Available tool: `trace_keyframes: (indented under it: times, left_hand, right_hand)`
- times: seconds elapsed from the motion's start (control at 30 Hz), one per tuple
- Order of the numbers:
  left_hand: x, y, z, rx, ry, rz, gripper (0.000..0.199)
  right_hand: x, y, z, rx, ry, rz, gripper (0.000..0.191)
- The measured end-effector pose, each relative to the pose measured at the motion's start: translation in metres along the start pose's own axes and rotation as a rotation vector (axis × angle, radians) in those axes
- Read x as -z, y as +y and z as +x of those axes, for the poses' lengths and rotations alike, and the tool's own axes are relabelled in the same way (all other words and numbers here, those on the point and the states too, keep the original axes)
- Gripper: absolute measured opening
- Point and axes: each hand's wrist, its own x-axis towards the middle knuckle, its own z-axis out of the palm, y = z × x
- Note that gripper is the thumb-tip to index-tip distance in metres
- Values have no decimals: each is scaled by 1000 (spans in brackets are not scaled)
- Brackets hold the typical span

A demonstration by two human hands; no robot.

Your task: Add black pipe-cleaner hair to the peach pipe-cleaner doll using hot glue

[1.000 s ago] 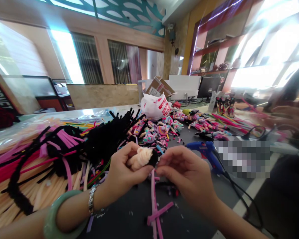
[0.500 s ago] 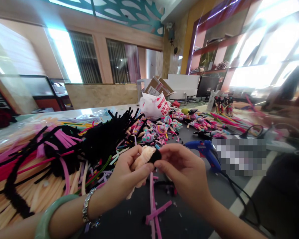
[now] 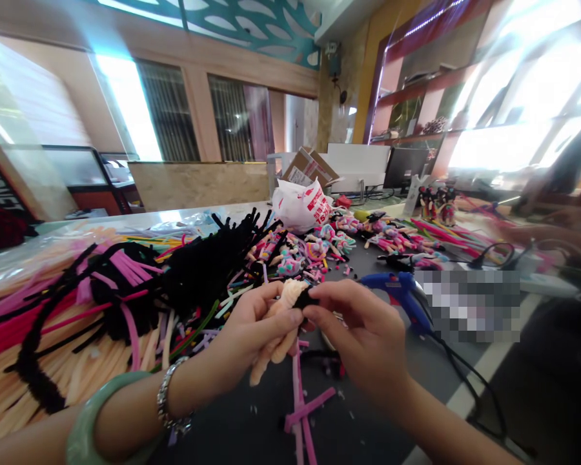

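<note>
Fingers of my left hand (image 3: pixel 252 326) are wrapped round a small peach pipe-cleaner doll (image 3: pixel 291 296), its coiled head end up and two legs hanging below my palm. A black fuzzy piece (image 3: pixel 306 299) sits against the head end. My right hand (image 3: pixel 368 323) pinches this black piece between thumb and forefinger; how it joins the peach part is hidden by the fingers. Below the hands, pink pipe cleaners (image 3: pixel 310 409) lie crossed on the dark mat (image 3: pixel 372 426).
Bundles of peach pipe cleaners (image 3: pixel 10 387) and black ones (image 3: pixel 198 258) cover the left side. Finished small dolls (image 3: pixel 314 248) lie behind my hands, near a white plastic bag (image 3: pixel 297 205). A blue glue gun (image 3: pixel 401 290) with a black cord lies at right. Another person's blurred arm (image 3: pixel 552 236) reaches in.
The doll has turned in my left hand, so its legs now show below. My right fingers have shifted on the black piece, and less of it is visible.
</note>
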Motion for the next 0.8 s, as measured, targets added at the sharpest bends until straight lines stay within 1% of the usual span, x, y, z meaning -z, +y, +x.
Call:
trace_keyframes:
  times: [0.13,0.33,0.43,0.53,0.67,0.73,0.8]
  left_hand:
    - [1,2,2,3,-33,-15,17]
    - [4,9,4,132,-102,-33,17]
    - [5,10,5,154,-125,-70,17]
    - [6,11,6,148,-114,-86,16]
    - [4,13,6,118,-80,-44,16]
    - [4,14,6,110,-46,-15,16]
    - [4,15,5,74,-1,20,16]
  right_hand:
    - [2,2,3,45,10,-49,12]
    - [2,3,5,110,21,-83,10]
    - [2,2,5,198,37,-127,9]
    - [3,2,6,280,53,-158,11]
    - [2,4,5,291,61,-179,12]
    - [3,5,5,297,68,-190,12]
    - [3,6,4,303,68,-191,13]
